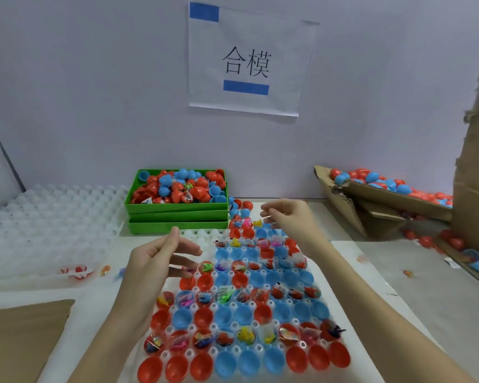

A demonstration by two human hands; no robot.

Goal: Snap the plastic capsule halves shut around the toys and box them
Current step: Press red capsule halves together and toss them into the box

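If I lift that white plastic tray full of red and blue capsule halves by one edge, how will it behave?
The white tray looks thin and translucent, so it would probably flex or sag rather than stay flat. The capsule halves just sit in its cups, so tilting would likely spill them, and being rounded they would probably roll. It is likely light for its size; both hands underneath seems safer.

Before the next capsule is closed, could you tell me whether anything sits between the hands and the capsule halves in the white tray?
Nothing visible does: the left hand and right hand hover open above the red and blue plastic capsule halves.
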